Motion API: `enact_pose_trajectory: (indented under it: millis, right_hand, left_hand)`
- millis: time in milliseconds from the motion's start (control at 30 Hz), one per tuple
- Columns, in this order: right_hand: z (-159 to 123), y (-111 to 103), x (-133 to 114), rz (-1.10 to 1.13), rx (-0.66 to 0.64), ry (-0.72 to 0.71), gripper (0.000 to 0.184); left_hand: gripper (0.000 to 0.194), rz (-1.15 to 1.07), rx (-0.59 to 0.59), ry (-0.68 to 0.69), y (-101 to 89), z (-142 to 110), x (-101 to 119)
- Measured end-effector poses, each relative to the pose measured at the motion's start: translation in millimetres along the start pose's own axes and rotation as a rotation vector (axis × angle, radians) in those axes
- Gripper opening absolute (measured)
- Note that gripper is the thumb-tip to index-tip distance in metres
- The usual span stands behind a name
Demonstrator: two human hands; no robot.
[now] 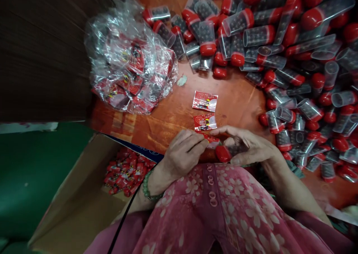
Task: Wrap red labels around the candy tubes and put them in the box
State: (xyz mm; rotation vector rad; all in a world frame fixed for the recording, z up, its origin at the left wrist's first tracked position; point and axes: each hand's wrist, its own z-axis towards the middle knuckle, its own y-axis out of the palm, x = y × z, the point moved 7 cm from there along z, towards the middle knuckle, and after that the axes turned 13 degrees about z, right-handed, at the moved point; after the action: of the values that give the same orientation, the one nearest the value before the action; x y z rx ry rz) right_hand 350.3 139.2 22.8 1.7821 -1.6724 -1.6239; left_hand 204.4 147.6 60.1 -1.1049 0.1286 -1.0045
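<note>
A clear plastic bag (125, 56) filled with red printed packs is set on the orange-brown table (237, 97), and everything else is placed here by that bag. To its right and nearer the body, a red label (214, 141) is gripped at its left end by the left hand (184, 151); the fingers are curled in and almost closed, though the tips and the thumb are partly hidden. Farther right of the bag, a red-capped tube (223, 153) is held in the right hand (250, 144), with its red end turned toward the left hand. The right hand is about half open, the thumb being laid along the near side of the tube and a finger stretched out past the held label; whether that label is touched by it cannot be told. Just right of the bag, 2 flat labels are laid in a column: the upper label (205, 101) and the lower label (205, 122), the latter just beyond the held label. A large heap of tubes (317, 81) is spread from the bag's upper right edge to well right of it. Below the bag, a pile of red wrapped pieces (127, 170) is contained in an open carton (78, 183). A green beaded bracelet (147, 187) is worn on the left wrist.
</note>
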Motion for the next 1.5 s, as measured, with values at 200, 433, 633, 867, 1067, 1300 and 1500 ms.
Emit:
enact_pose_trajectory:
  millis: [200,433,633,867,1067,1300,1500]
  right_hand:
    - [4.1,-5.9,-1.7,0.01,-0.006,0.07,0.061]
    - [7.0,-14.3,0.7,-0.012,-0.001,0.152,0.056]
    - [9.7,-17.4,6.6,-0.033,-0.042,0.188,0.054]
    - [12.7,-22.9,15.2,-0.097,-0.044,0.255,0.048]
    - [14.3,-26.0,5.8,-0.267,0.02,0.196,0.041]
    - [17.2,-19.2,-13.4,-0.589,0.124,0.012,0.026]
    - [13.4,-16.1,-5.0,-0.585,0.255,0.05,0.03]
  left_hand:
    - [0.012,-0.14,-0.029,-0.029,3.5,1.1,-7.9]
    - [0.009,-0.232,-0.068,-0.05,9.2,0.4,-11.7]
    - [0.007,-0.321,-0.11,-0.073,13.1,2.5,-12.2]
    - [0.002,-0.413,-0.127,-0.11,19.1,0.4,-13.9]
    - [0.005,-0.388,-0.124,-0.119,22.1,-1.7,-16.7]
    - [0.013,-0.339,-0.105,-0.137,23.7,-4.7,-17.9]
    - [0.02,-0.245,-0.075,-0.092,25.9,-8.4,-11.9]
